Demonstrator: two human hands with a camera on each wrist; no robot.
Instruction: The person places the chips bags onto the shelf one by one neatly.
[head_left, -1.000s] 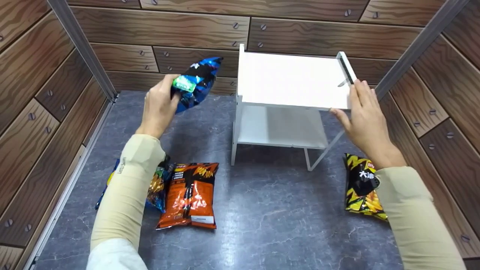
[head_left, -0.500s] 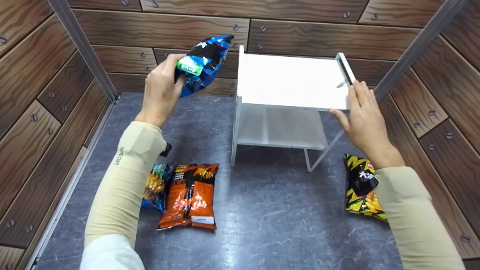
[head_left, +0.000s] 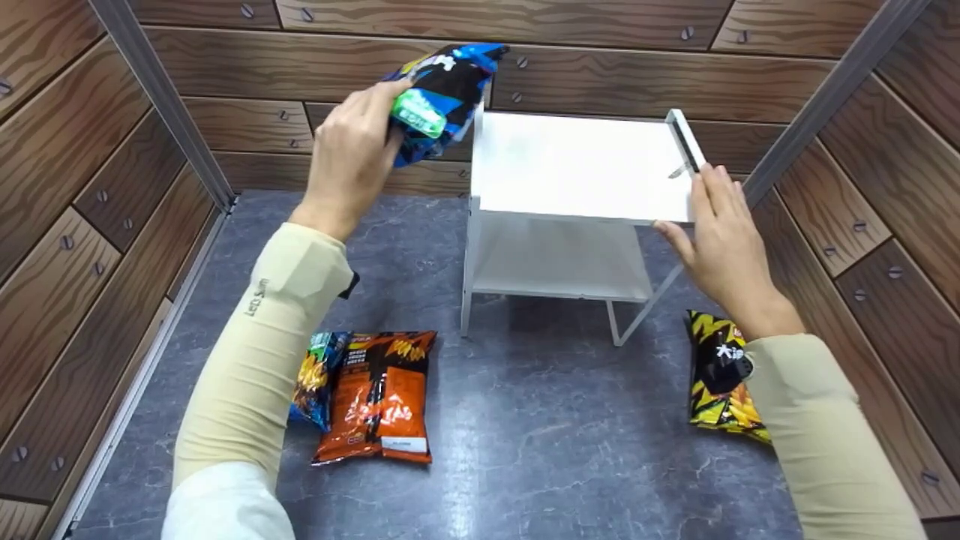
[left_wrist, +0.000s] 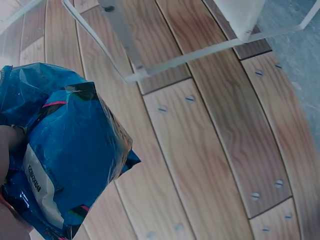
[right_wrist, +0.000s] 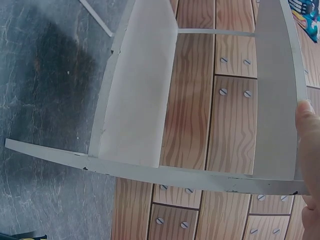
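My left hand (head_left: pixel 352 154) grips a blue and black snack bag (head_left: pixel 457 82) by its near side, raised beside the left end of a white two-tier shelf (head_left: pixel 585 161). In the left wrist view the bag's blue side (left_wrist: pixel 75 145) shows a white printed label. My right hand (head_left: pixel 727 240) rests on the shelf's front right corner, straight fingers along the side rail and thumb touching the front edge. The right wrist view shows the thumb (right_wrist: pixel 306 117) at the upper board's edge.
On the floor lie an orange bag (head_left: pixel 382 401) and a blue bag (head_left: pixel 315 379), partly behind my left sleeve. A yellow and black bag (head_left: pixel 724 375) lies at right, partly under my right forearm. Wood-patterned walls (head_left: pixel 375 64) enclose the area. The shelf's lower board (head_left: pixel 559 259) sits beneath the top.
My left hand has lifted the blue and black snack bag and carried it rightward, towards the shelf's top left corner. My right hand has stayed on the shelf.
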